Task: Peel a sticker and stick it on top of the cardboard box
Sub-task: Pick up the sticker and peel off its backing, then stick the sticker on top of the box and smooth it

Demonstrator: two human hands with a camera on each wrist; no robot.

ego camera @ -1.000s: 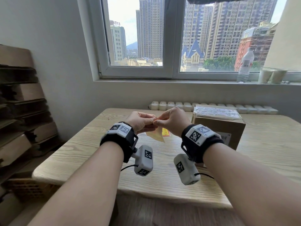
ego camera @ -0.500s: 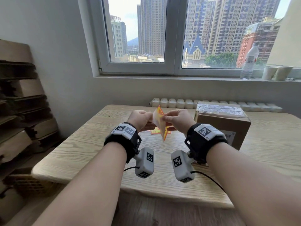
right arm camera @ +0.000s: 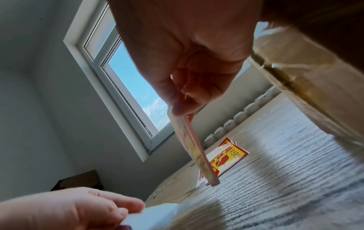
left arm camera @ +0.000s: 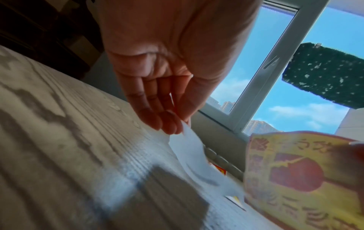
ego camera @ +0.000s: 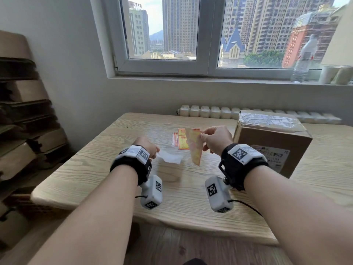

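Note:
My right hand (ego camera: pixel 203 137) pinches the top edge of a yellow and red sticker (ego camera: pixel 193 148), which hangs free above the table; it shows edge-on as the sticker (right arm camera: pixel 194 147) in the right wrist view and face-on as the sticker (left arm camera: pixel 299 175) in the left wrist view. My left hand (ego camera: pixel 153 152) pinches the white backing paper (ego camera: pixel 170 158), low over the wood, seen as backing paper (left arm camera: pixel 194 157). The cardboard box (ego camera: pixel 271 144) stands upright just right of my right hand, its taped top bare.
A small pile of spare stickers (ego camera: pixel 180 140) lies on the wooden table (ego camera: pixel 107 165) behind my hands. A radiator (ego camera: pixel 210 111) runs along the far edge. Stacked cardboard (ego camera: pixel 23 119) fills the left side. A bottle (ego camera: pixel 303 60) stands on the sill.
The sticker and its backing have come apart. My left hand moved down and left with the white backing; my right hand moved right with the sticker.

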